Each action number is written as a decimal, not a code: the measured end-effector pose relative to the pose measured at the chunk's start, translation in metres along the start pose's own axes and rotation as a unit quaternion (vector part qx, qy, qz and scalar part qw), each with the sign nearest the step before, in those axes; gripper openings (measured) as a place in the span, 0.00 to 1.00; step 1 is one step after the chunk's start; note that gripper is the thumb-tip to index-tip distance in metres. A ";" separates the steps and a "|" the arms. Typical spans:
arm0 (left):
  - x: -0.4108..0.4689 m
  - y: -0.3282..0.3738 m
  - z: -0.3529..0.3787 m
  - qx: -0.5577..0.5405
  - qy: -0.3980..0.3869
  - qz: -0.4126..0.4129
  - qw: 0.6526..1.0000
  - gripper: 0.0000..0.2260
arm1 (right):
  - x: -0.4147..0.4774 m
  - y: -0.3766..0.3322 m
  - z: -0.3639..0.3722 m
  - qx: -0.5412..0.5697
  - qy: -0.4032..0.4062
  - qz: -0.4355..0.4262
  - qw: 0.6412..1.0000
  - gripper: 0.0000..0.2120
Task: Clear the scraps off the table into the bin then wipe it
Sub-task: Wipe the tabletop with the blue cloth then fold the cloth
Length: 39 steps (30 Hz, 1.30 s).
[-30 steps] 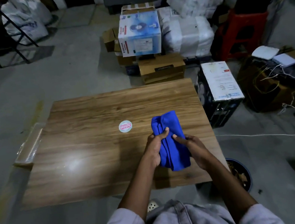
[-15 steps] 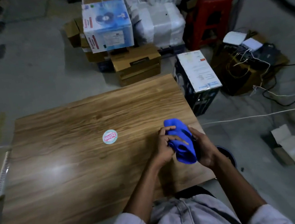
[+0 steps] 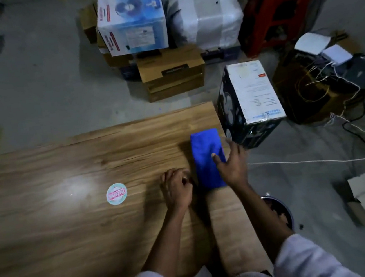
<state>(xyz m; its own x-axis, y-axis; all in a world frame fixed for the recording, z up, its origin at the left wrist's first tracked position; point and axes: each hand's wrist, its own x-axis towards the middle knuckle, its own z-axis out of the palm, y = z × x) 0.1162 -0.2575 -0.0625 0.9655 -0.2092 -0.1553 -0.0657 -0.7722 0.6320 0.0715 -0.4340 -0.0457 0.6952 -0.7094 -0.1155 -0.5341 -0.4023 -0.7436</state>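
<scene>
A folded blue cloth [image 3: 205,154] lies flat on the wooden table [image 3: 73,232] near its right edge. My right hand [image 3: 232,166] rests at the cloth's right side with fingers spread and the thumb on the fabric. Just left of the cloth, my left hand [image 3: 176,191] sits on the table with its fingers curled and nothing in it. A round pink and white sticker [image 3: 116,193] is on the tabletop to the left of my hands. A dark round bin [image 3: 280,212] stands on the floor beside the table's right edge, partly hidden by my right forearm.
A black and white carton [image 3: 250,100] stands on the floor close to the table's far right corner. Behind the table are cardboard boxes [image 3: 171,75], a blue box [image 3: 132,18], wrapped white bundles and a red stool [image 3: 275,7]. Cables [image 3: 317,161] run across the floor at the right.
Both hands held the bunched cloth above the table before. Now it lies flat and folded near the right edge, my left hand has let go, and my right hand has opened beside it.
</scene>
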 end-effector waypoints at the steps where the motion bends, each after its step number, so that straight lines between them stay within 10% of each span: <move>1: 0.009 -0.005 0.008 0.025 0.014 0.023 0.999 0.16 | 0.005 0.003 0.012 -0.040 0.002 -0.046 0.998 0.31; 13: 0.055 -0.018 0.058 0.282 -0.005 0.058 0.958 0.28 | 0.049 0.021 0.095 -0.287 -0.127 -0.261 0.913 0.32; 30: 0.063 -0.012 0.059 0.266 0.008 0.040 0.963 0.30 | 0.123 0.004 0.110 -0.295 -0.217 -0.371 0.853 0.31; 39: 0.065 -0.014 0.059 0.266 0.009 0.036 0.963 0.30 | 0.121 -0.005 0.117 -0.254 -0.083 -0.151 0.952 0.29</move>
<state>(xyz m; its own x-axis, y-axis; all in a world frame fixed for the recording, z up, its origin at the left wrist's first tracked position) 0.1652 -0.2956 -0.1257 0.9576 -0.2667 -0.1093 -0.2476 -0.9553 0.1617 0.2142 -0.4498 -0.1331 0.8978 -0.4329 -0.0812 -0.4324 -0.8314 -0.3491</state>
